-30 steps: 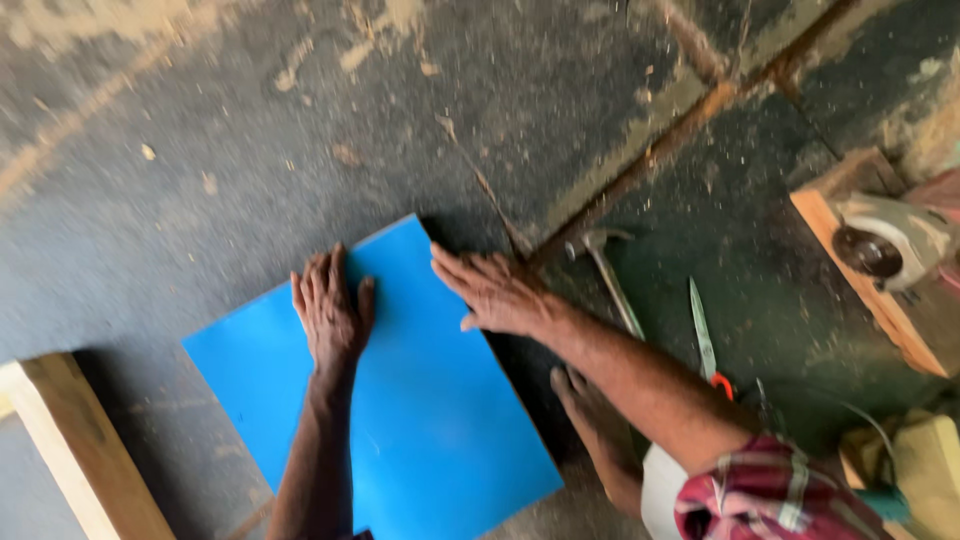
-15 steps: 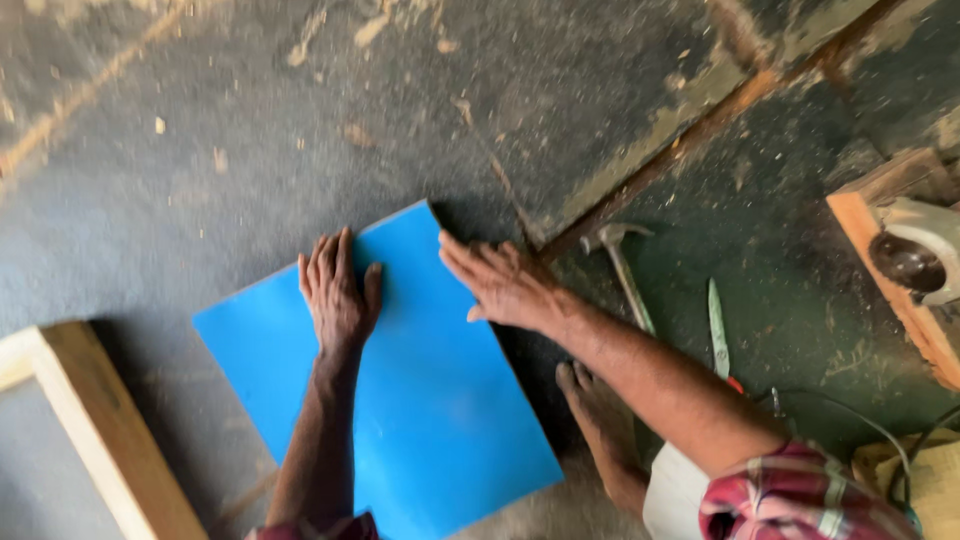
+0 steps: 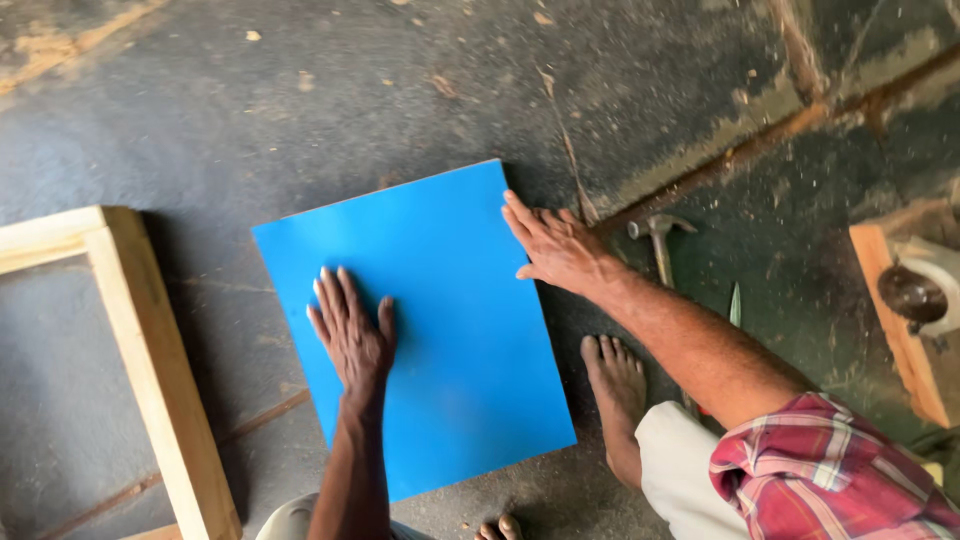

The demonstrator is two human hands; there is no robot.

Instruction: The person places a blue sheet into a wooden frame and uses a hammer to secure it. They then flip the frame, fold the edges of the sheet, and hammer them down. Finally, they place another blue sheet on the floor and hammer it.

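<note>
A flat blue rectangular board [image 3: 470,290] lies on the dusty concrete floor. My left hand [image 3: 350,335] rests palm down on its left half, fingers spread and pointing away from me. My right hand [image 3: 560,248] sits at the board's upper right edge, fingers extended along it and the palm on the floor beside it. Neither hand holds anything. A red plaid sleeve [image 3: 830,470] covers my right upper arm.
A pale wooden frame [image 3: 150,370] lies left of the board. A hammer [image 3: 660,240] and a thin pointed tool [image 3: 735,305] lie on the floor at the right, near my bare foot [image 3: 615,385]. A power tool [image 3: 915,290] sits on a wooden plank [image 3: 895,330] at the far right.
The view has shifted, bringing the wooden frame further in. My left hand now lies lower on the board, away from its far edge. My right hand stays at the right edge.
</note>
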